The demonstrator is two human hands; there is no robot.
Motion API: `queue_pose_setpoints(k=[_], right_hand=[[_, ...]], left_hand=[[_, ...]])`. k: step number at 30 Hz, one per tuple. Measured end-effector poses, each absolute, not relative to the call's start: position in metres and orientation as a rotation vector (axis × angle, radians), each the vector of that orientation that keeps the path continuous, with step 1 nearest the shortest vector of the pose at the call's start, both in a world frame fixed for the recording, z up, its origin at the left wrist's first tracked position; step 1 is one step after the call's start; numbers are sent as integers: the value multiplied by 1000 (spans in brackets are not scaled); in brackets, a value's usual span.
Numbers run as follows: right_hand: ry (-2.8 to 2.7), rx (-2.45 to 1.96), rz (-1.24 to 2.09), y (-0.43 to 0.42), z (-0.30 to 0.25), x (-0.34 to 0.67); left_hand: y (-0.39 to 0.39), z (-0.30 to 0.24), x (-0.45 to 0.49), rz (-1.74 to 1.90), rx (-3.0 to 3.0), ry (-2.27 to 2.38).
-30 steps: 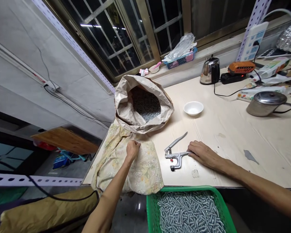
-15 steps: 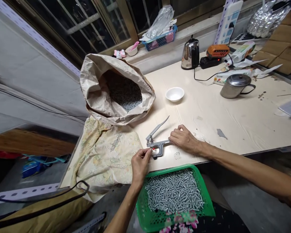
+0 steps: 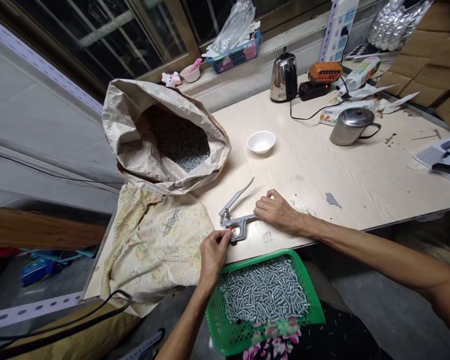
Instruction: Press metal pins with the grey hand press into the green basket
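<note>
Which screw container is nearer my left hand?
The green basket, right below the left hand at the table edge; the paper sack stands farther back.

L grip (image 3: 213, 252), R grip (image 3: 275, 212): bare hands, forearms bare to frame edge. Near, bottom centre: dark garment (image 3: 322, 340) w/ pink & green floral print, over lap.

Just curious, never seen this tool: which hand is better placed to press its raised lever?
Probably the right hand: it rests on the pliers, at the lower handle under the raised lever. The left hand is pinching at the tool's head.
</note>
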State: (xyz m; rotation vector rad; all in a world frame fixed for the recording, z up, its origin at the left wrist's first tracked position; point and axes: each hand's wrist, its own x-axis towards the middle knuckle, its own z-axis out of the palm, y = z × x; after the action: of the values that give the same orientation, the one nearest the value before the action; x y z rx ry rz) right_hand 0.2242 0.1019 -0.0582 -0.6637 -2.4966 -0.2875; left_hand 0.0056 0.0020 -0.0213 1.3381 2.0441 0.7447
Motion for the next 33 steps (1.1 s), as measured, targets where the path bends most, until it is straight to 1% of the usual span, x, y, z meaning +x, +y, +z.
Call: queue_pose_setpoints(k=[7,15,22,24,28,33], right_hand=[[-2606,-679,-168,101,-62,225],[-2696,-715,39,99,-61,224],[-2712,-735,477,104,-44,232],[-2696,-780,425,111,-38,228],[-2747,-881,122,133,-35,209],[-2917,-733,-51,151,-39,191]], left_hand=[[7,-22,-4,532,1114,1856],[6,-11,3,410,921,1795],[6,-14,3,330,1043,1789],[5,-16,3,334,1072,1781],[1,-17,5,318,1065,1789],[-3,-14,12,309,1100,1874]])
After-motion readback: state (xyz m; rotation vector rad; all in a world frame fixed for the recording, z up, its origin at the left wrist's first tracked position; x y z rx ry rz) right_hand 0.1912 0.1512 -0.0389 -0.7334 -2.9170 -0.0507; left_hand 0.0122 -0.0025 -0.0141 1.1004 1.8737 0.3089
